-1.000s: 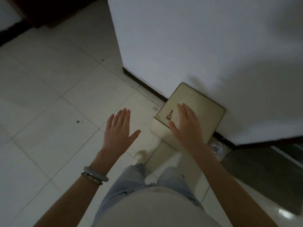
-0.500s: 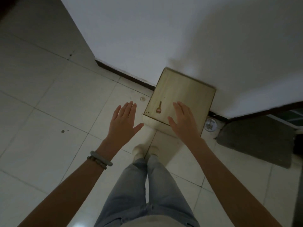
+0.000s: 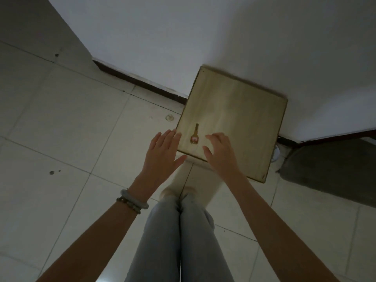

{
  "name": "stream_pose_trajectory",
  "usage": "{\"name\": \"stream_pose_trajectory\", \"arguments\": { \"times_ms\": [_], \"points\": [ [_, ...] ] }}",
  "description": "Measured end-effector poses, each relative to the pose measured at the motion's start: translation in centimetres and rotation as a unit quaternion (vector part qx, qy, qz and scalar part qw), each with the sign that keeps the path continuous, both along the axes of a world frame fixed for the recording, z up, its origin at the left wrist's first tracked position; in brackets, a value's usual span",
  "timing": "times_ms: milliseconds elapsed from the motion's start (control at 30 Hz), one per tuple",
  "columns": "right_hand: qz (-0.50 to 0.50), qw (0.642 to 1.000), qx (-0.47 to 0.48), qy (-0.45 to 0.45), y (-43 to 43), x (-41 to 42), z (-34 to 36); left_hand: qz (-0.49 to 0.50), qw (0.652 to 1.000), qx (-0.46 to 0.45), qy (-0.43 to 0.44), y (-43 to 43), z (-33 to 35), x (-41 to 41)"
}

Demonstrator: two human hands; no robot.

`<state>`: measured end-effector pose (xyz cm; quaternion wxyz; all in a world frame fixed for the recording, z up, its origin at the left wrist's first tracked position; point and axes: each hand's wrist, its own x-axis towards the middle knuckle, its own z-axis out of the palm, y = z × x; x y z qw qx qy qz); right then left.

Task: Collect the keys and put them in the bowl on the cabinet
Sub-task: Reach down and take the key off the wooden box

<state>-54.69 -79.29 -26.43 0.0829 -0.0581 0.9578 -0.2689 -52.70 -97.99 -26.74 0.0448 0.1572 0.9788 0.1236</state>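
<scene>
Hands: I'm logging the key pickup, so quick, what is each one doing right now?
Left hand: open, fingers spread, holding nothing, beside the wooden stand.
Right hand: open, fingers curled over the stand next to the key, not holding it.

Key (image 3: 194,135) head: pinkish patch, detail too small to tell.
Stool (image 3: 232,121) legs: hidden under its top.
Forearms: cut off at near edge.

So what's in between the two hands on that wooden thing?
The key lies between the left hand and the right hand, flat on the wooden stand. The head view shows it.
</scene>
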Motion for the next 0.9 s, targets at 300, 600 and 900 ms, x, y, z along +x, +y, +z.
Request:
{"name": "stream_pose_trajectory", "arguments": {
  "times_ms": [300,600,900],
  "points": [
    [-0.011,1.0,-0.007,0.01,0.8,-1.2,-8.4,-0.012,0.999,0.026,-0.016,3.5,-9.0,-2.9],
    [-0.016,0.999,-0.003,0.033,1.9,-1.9,-9.4,0.018,0.997,0.068,0.024,5.2,-11.3,-4.4],
    [0.012,1.0,-0.02,0.002,2.2,-1.5,-3.0,0.08,0.97,0.223,-0.061,4.5,-3.9,-4.2]
  ]
}}
